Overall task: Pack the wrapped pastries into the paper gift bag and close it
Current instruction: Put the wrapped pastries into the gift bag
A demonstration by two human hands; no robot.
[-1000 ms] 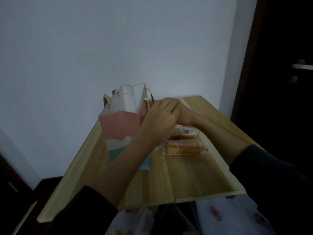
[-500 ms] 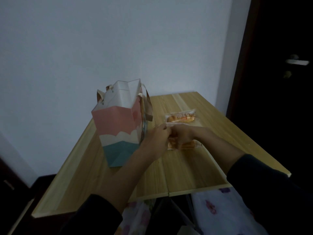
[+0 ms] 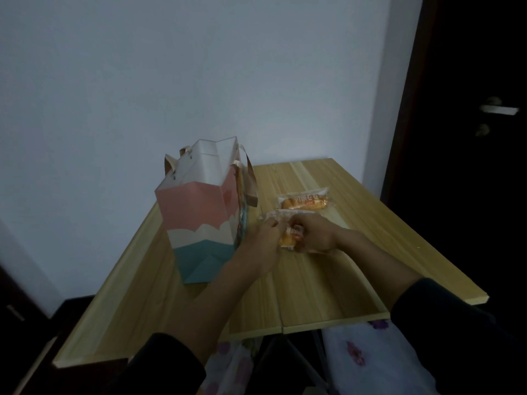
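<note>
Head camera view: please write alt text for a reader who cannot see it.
Both hands, left hand and right hand, hold a wrapped pastry on a wooden table, beside an upright paper gift bag. Another pastry lies behind.

We see the bag [image 3: 201,212] standing upright on the table [image 3: 328,292], toward its left side, with the wall [image 3: 199,67] behind. Just right of the bag, our left hand [image 3: 263,238] and right hand [image 3: 315,235] meet on one pastry [image 3: 291,238], one hand at each end. A second pastry [image 3: 303,201] lies on the table behind the hands, apart from them. A door [image 3: 470,124] stands at far right.
</note>
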